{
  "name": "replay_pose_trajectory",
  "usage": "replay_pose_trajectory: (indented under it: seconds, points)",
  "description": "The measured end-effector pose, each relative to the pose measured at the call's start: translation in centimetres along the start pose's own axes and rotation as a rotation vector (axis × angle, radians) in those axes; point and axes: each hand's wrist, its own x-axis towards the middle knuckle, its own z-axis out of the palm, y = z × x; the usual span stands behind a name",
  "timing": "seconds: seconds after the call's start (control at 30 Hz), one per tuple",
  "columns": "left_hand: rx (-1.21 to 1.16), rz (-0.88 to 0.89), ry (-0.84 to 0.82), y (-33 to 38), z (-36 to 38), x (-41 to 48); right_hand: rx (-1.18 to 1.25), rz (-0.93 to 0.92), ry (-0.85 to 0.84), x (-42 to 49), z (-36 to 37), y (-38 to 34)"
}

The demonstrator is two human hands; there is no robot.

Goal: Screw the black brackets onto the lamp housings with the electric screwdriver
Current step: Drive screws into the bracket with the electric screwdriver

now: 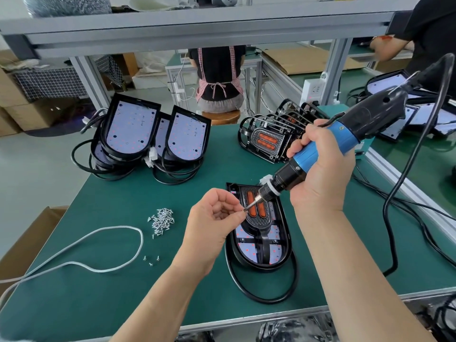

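Over the lamp housing (249, 253), toward 12 o'clock, the left hand (212, 218) pinches a screw (244, 210) onto the tip of the electric screwdriver (345, 135); the right hand (320, 176) grips its barrel. Loading step, seemingly; next, aim squarely at a black bracket (259, 222) hole.

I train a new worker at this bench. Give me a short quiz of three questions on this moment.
1. True or false: the right hand grips the electric screwdriver.
2. The pile of screws lies: A) left of the lamp housing; B) inside it; C) on a shelf.
3. Fill in: the left hand pinches a ____ at the bit.
Key: 1 true; 2 A; 3 screw.
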Motion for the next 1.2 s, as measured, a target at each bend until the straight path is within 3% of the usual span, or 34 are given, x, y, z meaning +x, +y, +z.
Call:
replay_pose_trajectory:
  seconds: [0.53, 0.63, 0.73, 0.8, 1.2]
  points:
    - [0.428, 0.208, 0.129, -0.5, 0.2, -0.2, -0.05, -0.028, 0.026, 1.3, 0.4, 0.8]
    - [0.484, 0.056, 0.221, -1.1, -0.1, 0.4, -0.061, -0.043, -0.008, 2.3, 0.9, 1.0]
    - [0.465, -0.265, 0.139, -1.7, 0.4, 1.3, -0.107, -0.075, -0.034, 3.8, 1.7, 1.7]
    - [0.504, -0.371, 0.081, -1.9, 1.0, 1.9, -0.157, -0.08, -0.057, 4.5, 2.2, 2.4]
    - [0.408, -0.471, 0.079, -2.5, 1.8, 3.1, -0.318, -0.014, -0.173, 4.9, 3.4, 7.0]
